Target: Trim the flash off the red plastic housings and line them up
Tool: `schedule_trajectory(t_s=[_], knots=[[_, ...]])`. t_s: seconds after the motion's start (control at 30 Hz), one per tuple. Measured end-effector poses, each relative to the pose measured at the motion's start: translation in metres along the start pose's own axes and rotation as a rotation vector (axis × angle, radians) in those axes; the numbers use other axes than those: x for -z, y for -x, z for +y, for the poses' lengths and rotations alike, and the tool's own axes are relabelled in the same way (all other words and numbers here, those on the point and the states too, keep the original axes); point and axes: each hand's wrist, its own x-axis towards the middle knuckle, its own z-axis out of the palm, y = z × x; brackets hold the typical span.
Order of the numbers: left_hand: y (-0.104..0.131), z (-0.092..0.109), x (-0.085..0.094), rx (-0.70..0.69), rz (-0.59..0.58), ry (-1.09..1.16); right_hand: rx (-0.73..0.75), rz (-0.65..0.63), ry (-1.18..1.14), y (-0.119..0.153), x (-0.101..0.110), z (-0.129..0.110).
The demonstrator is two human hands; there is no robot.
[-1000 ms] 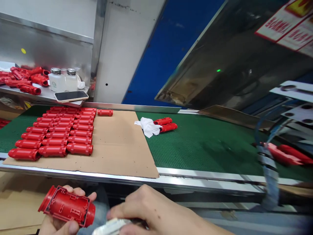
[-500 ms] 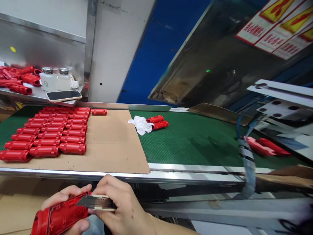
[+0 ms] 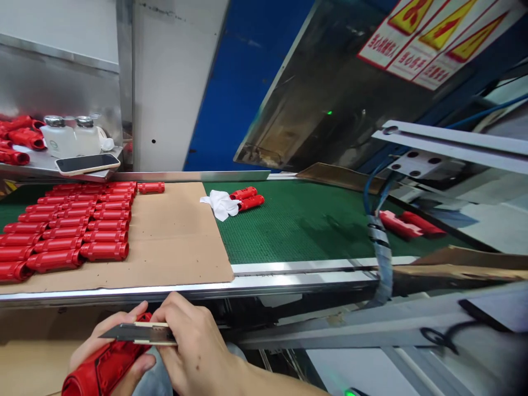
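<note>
At the bottom left, my left hand [image 3: 91,341] is closed around a red plastic housing [image 3: 105,369], its ribbed inner side partly showing. My right hand [image 3: 198,344] grips a utility knife [image 3: 159,333] by its pale handle. The dark blade points left and lies across the upper part of the housing; whether it touches the plastic I cannot tell. Beyond my hands, rows of similar red housings [image 3: 105,251] lie on a cardboard sheet [image 3: 177,236]. One single red housing [image 3: 151,187] sits at the sheet's far side.
A green conveyor belt [image 3: 297,231] runs under the cardboard. On it are a crumpled white cloth [image 3: 223,205], two red parts beside it [image 3: 251,203] and more red parts [image 3: 400,224] at right. Cables [image 3: 379,247] hang from a metal bracket [image 3: 454,140]. A phone [image 3: 87,164] and bottles [image 3: 60,137] stand at left.
The view has swung right, so the bench appears shifted left. The housing in my left hand has turned, showing less of its inside. The knife sits more level across it.
</note>
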Motion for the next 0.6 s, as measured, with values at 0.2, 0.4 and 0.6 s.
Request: schedule_trajectory(t_s=[0.2, 0.4, 0.6], knots=[[0.007, -0.01, -0.003, 0.126, 0.022, 0.182, 0.076, -0.031, -0.093, 0.01, 0.01, 0.002], [0.004, -0.005, -0.013, 0.368, 0.059, 0.372, 0.031, -0.386, -0.54, 0.033, 0.025, 0.001], [0.009, 0.007, -0.027, 0.532, 0.04, 0.474, -0.554, -0.037, -0.608, 0.035, 0.05, -0.008]])
